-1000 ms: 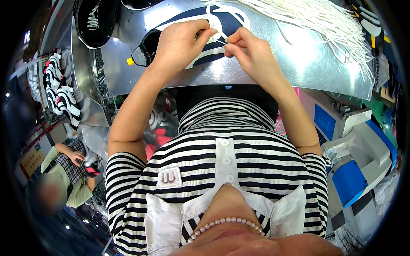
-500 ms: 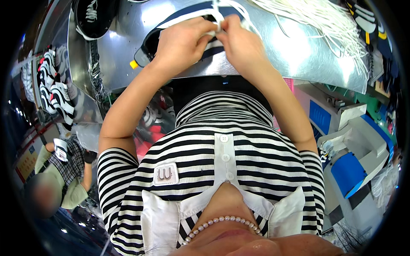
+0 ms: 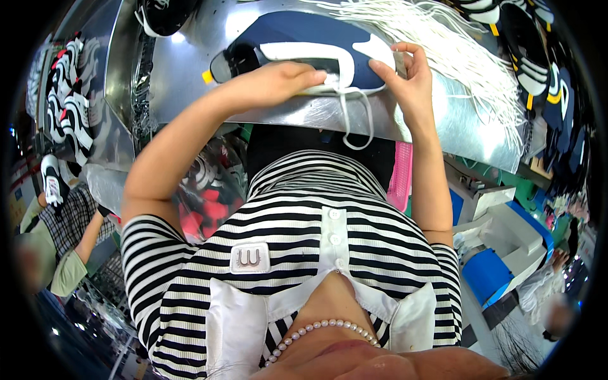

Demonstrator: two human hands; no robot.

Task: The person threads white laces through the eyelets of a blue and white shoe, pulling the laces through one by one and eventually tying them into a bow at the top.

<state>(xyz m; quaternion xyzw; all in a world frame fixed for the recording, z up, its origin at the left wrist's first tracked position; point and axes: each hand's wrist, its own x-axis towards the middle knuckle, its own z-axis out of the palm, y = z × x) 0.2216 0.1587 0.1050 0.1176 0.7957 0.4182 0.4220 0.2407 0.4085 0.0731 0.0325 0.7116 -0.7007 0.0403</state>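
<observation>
shiny steel bench (image 3: 443,126), curved by the lens. navy shoe upper (image 3: 304,47) w/ white trim lies flat on it, close to the near edge, yellow tag at its left end. left hand (image 3: 278,79) lies palm-down on the near side of the upper, fingers flat and together, pinning it — not gripping anything i can make out. right hand (image 3: 408,85) curls round the upper's right end, thumb and fingers narrow, pinching the edge or the lace there; can't tell which. white lace (image 3: 354,120) loops down from the upper over the bench edge and hangs free.

risks, my read: hanging loop could snag on the bench edge or on the striped shirt (image 3: 304,253) — a tug would drag the upper off its spot. steel looks slick, so the upper may slide if the left palm eases. loose bundle of white laces (image 3: 456,44) sits just beside the right hand; easy to catch a stray one by mistake.
</observation>
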